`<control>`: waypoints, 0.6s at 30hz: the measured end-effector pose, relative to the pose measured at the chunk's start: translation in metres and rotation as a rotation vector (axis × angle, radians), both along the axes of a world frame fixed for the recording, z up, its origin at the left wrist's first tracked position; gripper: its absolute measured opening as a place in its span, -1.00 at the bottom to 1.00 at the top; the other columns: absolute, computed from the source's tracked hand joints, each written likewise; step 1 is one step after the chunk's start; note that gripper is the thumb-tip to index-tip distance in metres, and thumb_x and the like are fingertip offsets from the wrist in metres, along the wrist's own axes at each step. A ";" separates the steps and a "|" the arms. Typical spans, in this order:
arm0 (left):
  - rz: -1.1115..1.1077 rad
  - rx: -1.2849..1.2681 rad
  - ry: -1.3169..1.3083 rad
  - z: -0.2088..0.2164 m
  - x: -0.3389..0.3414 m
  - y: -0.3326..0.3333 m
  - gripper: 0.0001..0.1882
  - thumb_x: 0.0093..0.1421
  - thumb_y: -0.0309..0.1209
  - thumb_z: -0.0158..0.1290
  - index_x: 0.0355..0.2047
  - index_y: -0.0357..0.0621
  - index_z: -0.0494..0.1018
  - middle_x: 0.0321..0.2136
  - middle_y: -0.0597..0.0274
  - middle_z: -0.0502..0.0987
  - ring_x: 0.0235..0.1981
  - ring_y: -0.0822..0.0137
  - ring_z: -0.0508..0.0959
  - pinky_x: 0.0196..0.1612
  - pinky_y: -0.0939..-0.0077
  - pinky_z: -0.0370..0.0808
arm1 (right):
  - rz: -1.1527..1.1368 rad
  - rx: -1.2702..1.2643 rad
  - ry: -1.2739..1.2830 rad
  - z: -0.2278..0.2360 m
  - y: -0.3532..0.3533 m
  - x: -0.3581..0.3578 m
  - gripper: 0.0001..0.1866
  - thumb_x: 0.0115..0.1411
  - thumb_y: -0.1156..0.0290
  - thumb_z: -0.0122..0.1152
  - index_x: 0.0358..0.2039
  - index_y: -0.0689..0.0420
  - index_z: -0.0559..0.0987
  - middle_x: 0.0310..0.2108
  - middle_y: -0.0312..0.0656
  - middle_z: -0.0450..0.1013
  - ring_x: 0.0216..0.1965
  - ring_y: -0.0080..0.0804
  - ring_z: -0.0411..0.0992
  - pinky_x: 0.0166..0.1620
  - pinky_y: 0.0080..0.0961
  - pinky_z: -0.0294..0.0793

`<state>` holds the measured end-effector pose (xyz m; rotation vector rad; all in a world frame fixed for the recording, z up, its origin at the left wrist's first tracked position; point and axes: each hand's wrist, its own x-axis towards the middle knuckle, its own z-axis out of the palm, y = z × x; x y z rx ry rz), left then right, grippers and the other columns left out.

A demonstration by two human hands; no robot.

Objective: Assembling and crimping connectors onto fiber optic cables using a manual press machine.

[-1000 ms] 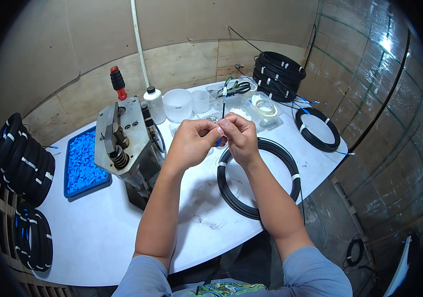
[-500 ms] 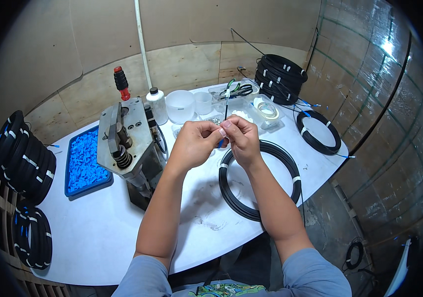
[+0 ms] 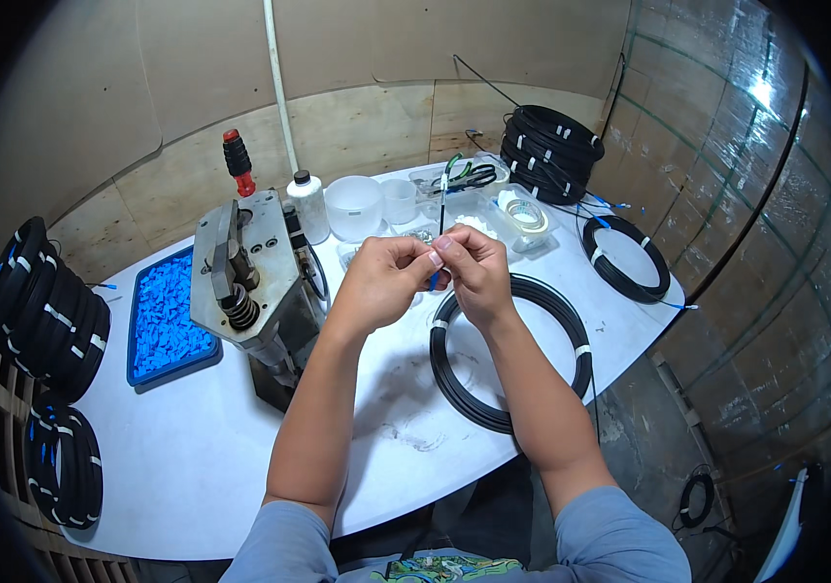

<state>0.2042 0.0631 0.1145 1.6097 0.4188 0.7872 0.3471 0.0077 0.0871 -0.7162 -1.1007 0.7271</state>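
Observation:
Over the middle of the table my left hand (image 3: 388, 280) and my right hand (image 3: 474, 276) meet, fingers pinched together. Between the fingertips is a thin black cable (image 3: 442, 216), its free length standing up beyond them. A small blue piece (image 3: 434, 281) shows just beneath my thumbs, mostly covered by the fingers; its exact shape is hidden. Below my right forearm lies a coil of black cable (image 3: 441, 367), tied with white bands. To the left of my left hand stands a metal press (image 3: 260, 255).
A blue tray (image 3: 177, 381) of small blue parts sits left of the press. Coil stacks stand at the far left (image 3: 56, 321) and back right (image 3: 551, 155). Behind my hands are a white bottle (image 3: 308, 212), round tubs (image 3: 354, 209), and a clear bin (image 3: 538, 245) holding tape.
Both hands stay in nearly the same place, still pinching. The upright cable has tilted slightly to the left, and a bit more of the blue piece shows.

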 end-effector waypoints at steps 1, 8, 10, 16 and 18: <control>-0.001 0.000 0.000 0.000 0.000 0.000 -0.82 0.22 -0.43 0.05 -0.38 -0.34 0.53 -0.55 0.19 0.59 -0.50 0.50 0.58 -0.52 0.67 0.39 | -0.002 -0.004 0.003 0.000 0.000 0.000 -0.81 0.20 0.37 0.21 -0.47 0.22 0.53 -0.59 -0.29 0.43 -0.62 -0.62 0.33 -0.55 -0.68 0.33; -0.068 -0.063 -0.019 0.003 -0.003 0.001 -0.80 0.25 -0.43 0.04 -0.35 -0.38 0.52 -0.50 0.18 0.58 -0.46 0.45 0.59 -0.39 0.61 0.50 | -0.029 -0.024 0.010 0.003 -0.002 -0.003 -0.82 0.18 0.39 0.24 -0.51 0.21 0.54 -0.59 -0.31 0.42 -0.63 -0.65 0.32 -0.57 -0.71 0.31; -0.092 -0.089 -0.032 0.004 -0.003 0.001 -0.80 0.25 -0.43 0.04 -0.35 -0.39 0.51 -0.49 0.17 0.58 -0.45 0.44 0.59 -0.35 0.59 0.53 | -0.024 -0.033 0.023 0.004 -0.003 -0.004 -0.82 0.18 0.41 0.24 -0.52 0.20 0.55 -0.59 -0.32 0.42 -0.64 -0.65 0.32 -0.57 -0.72 0.31; -0.091 -0.070 -0.018 0.003 -0.003 0.002 -0.80 0.25 -0.45 0.04 -0.35 -0.41 0.51 -0.48 0.15 0.58 -0.44 0.42 0.59 -0.33 0.57 0.55 | 0.011 -0.034 0.038 0.003 -0.002 -0.002 -0.81 0.19 0.38 0.23 -0.50 0.20 0.55 -0.61 -0.32 0.42 -0.64 -0.65 0.32 -0.57 -0.70 0.30; -0.073 -0.061 -0.034 0.004 -0.003 0.000 -0.81 0.24 -0.46 0.05 -0.35 -0.41 0.52 -0.48 0.14 0.58 -0.45 0.44 0.59 -0.35 0.59 0.54 | 0.006 -0.038 0.039 0.003 -0.002 -0.002 -0.81 0.19 0.37 0.22 -0.50 0.19 0.54 -0.62 -0.33 0.41 -0.63 -0.65 0.31 -0.56 -0.70 0.30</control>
